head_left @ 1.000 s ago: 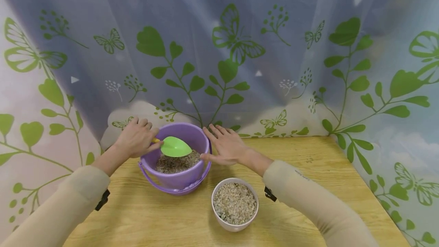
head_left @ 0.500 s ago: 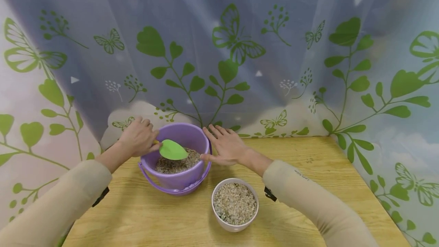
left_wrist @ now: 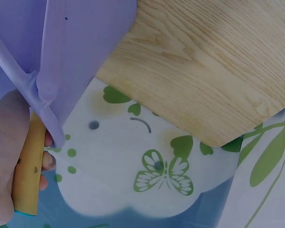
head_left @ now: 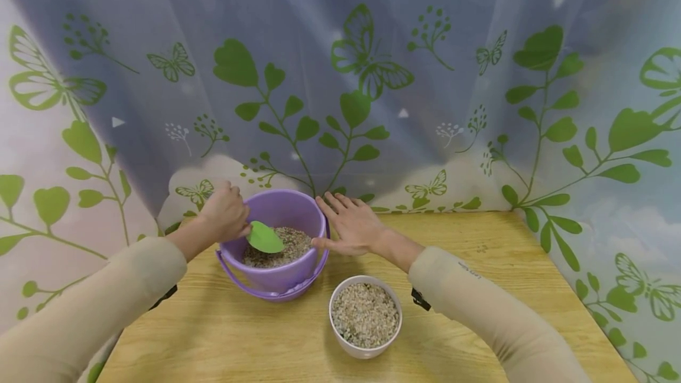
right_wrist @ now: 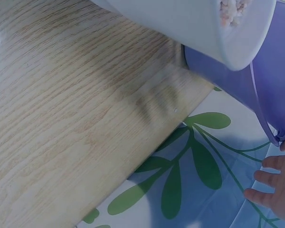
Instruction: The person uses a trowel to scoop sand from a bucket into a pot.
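My left hand [head_left: 226,211] grips a small garden trowel by its yellow handle [left_wrist: 28,171], over the left rim of a purple bucket [head_left: 282,281]. The green blade of the trowel [head_left: 265,237] points down into the bucket, close over coarse, gravel-like grains [head_left: 291,247]. On the bucket's other side, my right hand [head_left: 351,226] rests against the rim with its fingers spread and straight. In the right wrist view those fingertips [right_wrist: 257,195] show beside the bucket's handle joint. Nearer to me stands a white bowl [head_left: 355,349] full of similar grains.
Everything stands on a wooden table [head_left: 468,312]. A curtain [head_left: 298,46] printed with leaves and butterflies hangs close behind the bucket and along both sides. The bucket's purple handle [head_left: 234,279] hangs down at its front.
My left hand has shifted right and turned, tipping the trowel blade lower and further left in the bucket. The right hand, bucket and bowl stay in place.
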`<state>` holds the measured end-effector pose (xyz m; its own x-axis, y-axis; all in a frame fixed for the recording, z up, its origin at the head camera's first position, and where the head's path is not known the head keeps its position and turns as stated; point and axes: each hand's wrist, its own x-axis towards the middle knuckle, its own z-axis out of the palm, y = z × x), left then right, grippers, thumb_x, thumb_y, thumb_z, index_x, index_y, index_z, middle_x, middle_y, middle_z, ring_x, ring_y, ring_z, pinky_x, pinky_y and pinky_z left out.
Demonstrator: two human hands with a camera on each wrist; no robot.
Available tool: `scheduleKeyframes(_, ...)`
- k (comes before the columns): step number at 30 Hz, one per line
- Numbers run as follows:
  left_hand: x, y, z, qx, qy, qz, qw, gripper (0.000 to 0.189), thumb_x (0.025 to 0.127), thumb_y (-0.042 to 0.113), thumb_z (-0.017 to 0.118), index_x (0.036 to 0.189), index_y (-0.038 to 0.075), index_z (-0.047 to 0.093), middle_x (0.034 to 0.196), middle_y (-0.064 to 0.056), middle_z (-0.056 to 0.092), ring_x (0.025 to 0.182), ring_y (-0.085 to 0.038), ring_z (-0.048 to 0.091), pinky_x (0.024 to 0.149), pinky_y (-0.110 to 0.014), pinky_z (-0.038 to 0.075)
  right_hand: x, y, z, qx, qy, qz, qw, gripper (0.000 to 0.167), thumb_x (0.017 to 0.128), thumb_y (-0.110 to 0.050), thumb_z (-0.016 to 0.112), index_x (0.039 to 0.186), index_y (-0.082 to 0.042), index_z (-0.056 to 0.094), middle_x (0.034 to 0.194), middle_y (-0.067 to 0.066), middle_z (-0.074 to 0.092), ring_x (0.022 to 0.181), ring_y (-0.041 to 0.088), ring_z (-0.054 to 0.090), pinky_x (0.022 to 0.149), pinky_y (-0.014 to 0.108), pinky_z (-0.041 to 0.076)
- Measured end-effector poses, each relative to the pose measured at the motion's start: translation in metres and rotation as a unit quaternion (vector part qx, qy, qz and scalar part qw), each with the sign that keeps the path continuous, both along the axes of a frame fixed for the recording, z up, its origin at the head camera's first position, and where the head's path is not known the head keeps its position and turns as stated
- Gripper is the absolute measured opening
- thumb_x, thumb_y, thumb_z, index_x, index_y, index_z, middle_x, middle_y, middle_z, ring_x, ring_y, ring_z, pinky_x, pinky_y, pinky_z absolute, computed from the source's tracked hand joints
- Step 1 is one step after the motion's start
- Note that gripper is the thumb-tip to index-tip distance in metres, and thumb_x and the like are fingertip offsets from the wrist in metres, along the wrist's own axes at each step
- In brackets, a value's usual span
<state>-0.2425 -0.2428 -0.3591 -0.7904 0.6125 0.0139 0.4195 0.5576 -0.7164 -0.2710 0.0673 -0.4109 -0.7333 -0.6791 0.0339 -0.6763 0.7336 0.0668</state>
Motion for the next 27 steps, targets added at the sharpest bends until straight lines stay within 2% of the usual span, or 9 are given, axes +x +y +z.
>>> scheduleKeyframes(4,-0.001,0.006,-0.003,-0.003,-0.003,0.016,0.9999,0.057,0.097,0.057,0.06,0.065,0.011,0.051,0.063,-0.002,0.053,0.066,-0.019,0.043,0.071,-0.034,0.039,0.0,0.0,0.0,0.001,0.002,0.0,1.0,0.103,0.097,-0.083,0.033,0.17,-0.013,0.011,0.175,0.018,0.025,0.16,0.038,0.033,0.125,0.055,0.036)
scheduleKeyframes(7,-0.003,0.01,-0.006,-0.006,-0.009,0.028,0.9996,0.058,0.098,0.058,0.059,0.064,0.011,0.05,0.063,-0.002,0.052,0.066,-0.019,0.042,0.072,-0.033,0.039,0.0,0.0,0.0,0.004,0.003,0.001,1.0,0.105,0.096,-0.086,0.026,0.17,-0.013,0.01,0.175,0.018,0.025,0.16,0.038,0.033,0.125,0.056,0.036)
scheduleKeyframes(10,-0.004,0.013,-0.009,-0.014,-0.013,0.038,0.9991,0.059,0.099,0.057,0.058,0.062,0.012,0.047,0.062,-0.001,0.049,0.066,-0.018,0.04,0.071,-0.033,0.037,0.0,0.0,0.0,0.006,0.005,0.002,1.0,0.114,0.09,-0.094,0.009,0.17,-0.013,0.01,0.175,0.019,0.025,0.16,0.039,0.033,0.124,0.056,0.037)
scheduleKeyframes(13,-0.005,0.015,-0.013,-0.029,-0.006,0.039,0.9988,0.061,0.099,0.059,0.057,0.062,0.012,0.044,0.061,-0.001,0.046,0.065,-0.018,0.037,0.069,-0.032,0.033,0.0,0.0,0.0,0.006,0.006,0.004,1.0,0.127,0.079,-0.098,-0.01,0.17,-0.012,0.011,0.174,0.019,0.026,0.159,0.039,0.034,0.124,0.056,0.037)
scheduleKeyframes(15,-0.006,0.016,-0.016,-0.038,0.006,0.036,0.9986,0.063,0.099,0.061,0.057,0.062,0.012,0.043,0.06,-0.001,0.044,0.064,-0.018,0.035,0.067,-0.032,0.03,0.0,0.0,0.0,0.006,0.006,0.004,1.0,0.133,0.073,-0.099,-0.017,0.17,-0.012,0.011,0.174,0.019,0.026,0.159,0.039,0.034,0.124,0.056,0.038)
scheduleKeyframes(20,-0.006,0.02,-0.023,-0.053,0.031,0.026,0.9978,0.066,0.098,0.065,0.057,0.061,0.014,0.039,0.059,0.0,0.041,0.063,-0.018,0.031,0.066,-0.033,0.024,0.0,0.0,0.0,0.007,0.006,0.002,1.0,0.134,0.072,-0.099,-0.019,0.17,-0.012,0.01,0.174,0.02,0.026,0.16,0.039,0.033,0.124,0.056,0.037)
scheduleKeyframes(23,-0.005,0.021,-0.027,-0.06,0.029,0.023,0.9975,0.065,0.098,0.066,0.056,0.062,0.014,0.038,0.059,0.001,0.038,0.063,-0.018,0.029,0.066,-0.033,0.023,0.0,0.0,-0.001,0.01,0.007,0.002,0.9999,0.132,0.074,-0.098,-0.018,0.17,-0.012,0.01,0.174,0.019,0.026,0.16,0.038,0.033,0.124,0.056,0.037)
scheduleKeyframes(27,-0.004,0.022,-0.03,-0.069,0.023,0.024,0.9971,0.065,0.099,0.066,0.055,0.064,0.013,0.041,0.06,0.0,0.041,0.064,-0.019,0.031,0.067,-0.032,0.028,0.0,0.0,0.0,0.013,0.011,0.001,0.9999,0.13,0.075,-0.098,-0.016,0.17,-0.012,0.01,0.174,0.018,0.026,0.16,0.038,0.033,0.124,0.056,0.037)
